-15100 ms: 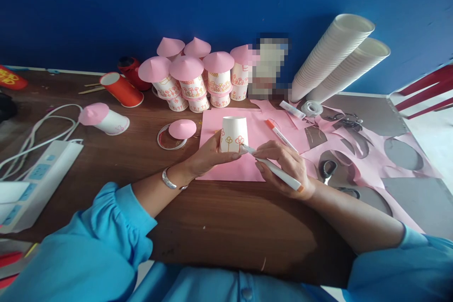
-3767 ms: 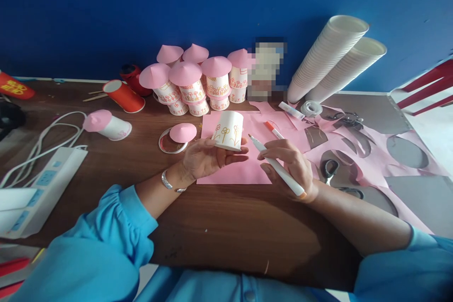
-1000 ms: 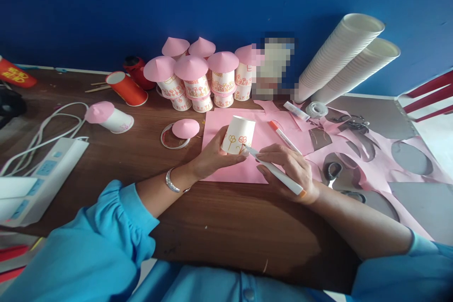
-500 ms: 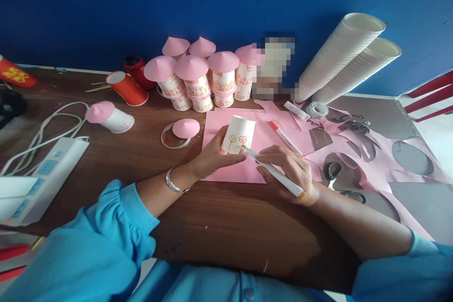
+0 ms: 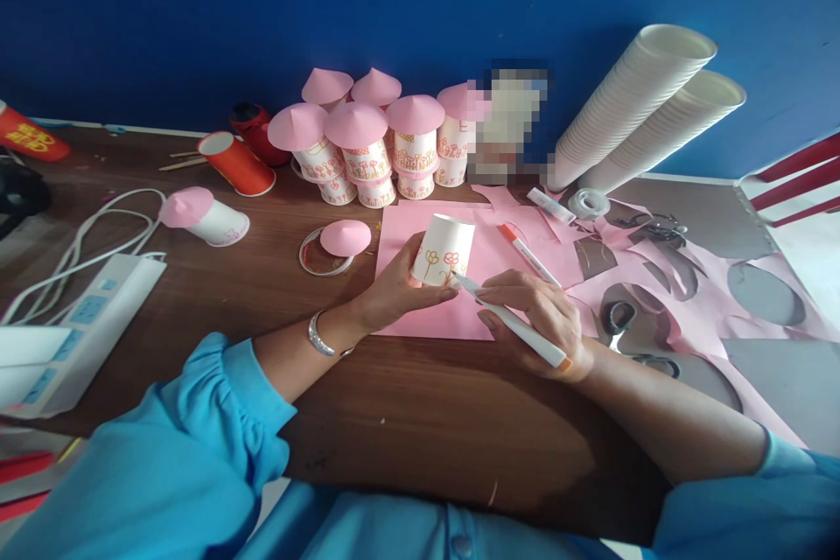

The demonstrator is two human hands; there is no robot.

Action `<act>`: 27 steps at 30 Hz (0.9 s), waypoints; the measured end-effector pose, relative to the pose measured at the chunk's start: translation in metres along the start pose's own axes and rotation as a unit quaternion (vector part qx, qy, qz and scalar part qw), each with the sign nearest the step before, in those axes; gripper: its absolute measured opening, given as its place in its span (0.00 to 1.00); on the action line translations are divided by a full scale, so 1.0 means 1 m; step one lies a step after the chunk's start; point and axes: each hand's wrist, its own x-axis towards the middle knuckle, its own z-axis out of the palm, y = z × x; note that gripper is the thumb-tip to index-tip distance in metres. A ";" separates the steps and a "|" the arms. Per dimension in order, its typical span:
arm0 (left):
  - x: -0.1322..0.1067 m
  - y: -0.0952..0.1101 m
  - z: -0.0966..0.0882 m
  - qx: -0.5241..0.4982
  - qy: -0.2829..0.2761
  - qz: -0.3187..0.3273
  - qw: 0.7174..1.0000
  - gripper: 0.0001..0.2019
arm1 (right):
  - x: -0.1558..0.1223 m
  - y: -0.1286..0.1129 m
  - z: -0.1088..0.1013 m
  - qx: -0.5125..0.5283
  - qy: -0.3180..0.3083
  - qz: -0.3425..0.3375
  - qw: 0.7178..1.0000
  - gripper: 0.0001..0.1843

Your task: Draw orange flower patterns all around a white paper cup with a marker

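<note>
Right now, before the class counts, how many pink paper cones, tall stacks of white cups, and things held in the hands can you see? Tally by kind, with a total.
Pink paper cones in sight: 8
Tall stacks of white cups: 2
Flowered cup in the left hand: 1
Marker in the right hand: 1
Total: 12

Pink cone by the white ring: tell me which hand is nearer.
Left. The left hand, holding the cup, is right of the pink cone and nearer the wearer; the right hand, holding a marker, is farther right.
</note>
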 end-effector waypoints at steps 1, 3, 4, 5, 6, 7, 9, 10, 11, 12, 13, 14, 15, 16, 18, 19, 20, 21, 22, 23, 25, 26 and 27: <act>0.000 0.000 0.000 -0.001 0.000 0.000 1.000 0.38 | 0.000 0.000 0.000 0.002 0.000 0.000 1.000 0.15; 0.000 0.000 0.000 -0.001 0.002 -0.001 1.000 0.38 | 0.000 0.000 0.001 0.004 0.000 -0.002 1.000 0.15; 0.000 0.000 0.000 -0.002 0.003 -0.001 1.000 0.37 | -0.001 0.000 0.002 0.004 -0.001 -0.003 1.000 0.15; -0.001 0.000 0.000 -0.002 0.003 -0.002 1.000 0.37 | -0.001 0.000 0.002 0.002 -0.002 -0.003 1.000 0.15; -0.001 0.001 0.001 -0.004 0.002 -0.002 1.000 0.37 | -0.001 0.001 0.002 0.000 -0.003 -0.003 1.000 0.14; -0.001 0.001 0.001 -0.005 0.002 -0.003 1.000 0.37 | -0.001 0.001 0.002 -0.002 -0.004 -0.002 1.000 0.14; -0.001 0.002 0.002 -0.004 0.001 -0.009 1.000 0.37 | -0.001 0.001 0.002 -0.004 -0.004 -0.001 1.000 0.13; -0.001 0.002 0.002 -0.003 0.001 -0.012 1.000 0.37 | -0.001 0.001 0.002 -0.005 -0.003 -0.002 1.000 0.13; -0.002 0.003 0.002 -0.002 0.001 -0.014 1.000 0.37 | -0.001 0.001 0.002 -0.006 -0.002 -0.003 1.000 0.13; -0.002 0.003 0.002 -0.002 0.002 -0.015 1.000 0.37 | -0.001 0.001 0.001 -0.006 -0.002 -0.005 1.000 0.12; -0.002 0.003 0.002 -0.002 0.002 -0.015 1.000 0.37 | -0.001 0.001 0.001 -0.006 -0.002 -0.006 1.000 0.12; -0.002 0.003 0.002 -0.001 0.001 -0.015 1.000 0.37 | 0.000 0.002 0.001 -0.006 -0.003 -0.007 1.000 0.12; -0.002 0.003 0.002 -0.001 0.001 -0.013 1.000 0.38 | 0.000 0.002 0.002 -0.006 -0.004 -0.008 1.000 0.12; -0.002 0.003 0.002 0.000 0.000 -0.013 1.000 0.38 | 0.000 0.002 0.002 -0.006 -0.004 -0.011 1.000 0.11; -0.001 0.002 0.002 0.002 -0.003 -0.009 1.000 0.38 | 0.000 0.002 0.002 -0.009 -0.002 -0.015 1.000 0.10; -0.001 0.002 0.002 0.001 -0.004 -0.007 1.000 0.38 | 0.000 0.002 0.002 -0.011 0.000 -0.015 1.000 0.10; -0.001 0.002 0.002 0.001 -0.005 -0.003 1.000 0.38 | 0.000 0.002 0.002 -0.013 0.000 -0.014 1.000 0.10; -0.001 0.002 0.002 0.002 -0.004 -0.001 1.000 0.38 | -0.001 0.001 0.002 -0.014 -0.001 -0.010 1.000 0.10; -0.001 0.002 0.001 0.003 -0.005 0.001 1.000 0.38 | -0.001 0.001 0.002 -0.015 -0.004 -0.007 1.000 0.10; -0.001 0.001 0.001 0.004 -0.005 0.001 1.000 0.38 | -0.001 0.001 0.002 -0.015 -0.006 -0.005 1.000 0.11; -0.001 0.001 0.001 0.005 -0.004 -0.004 1.000 0.38 | -0.001 0.001 0.002 -0.015 -0.007 -0.003 1.000 0.11; -0.001 0.001 0.001 0.005 -0.003 -0.006 1.000 0.38 | -0.001 0.001 0.001 -0.014 -0.007 -0.003 1.000 0.11; -0.001 0.000 0.000 0.004 -0.002 -0.008 1.000 0.38 | -0.001 0.001 0.001 -0.011 -0.007 -0.004 1.000 0.11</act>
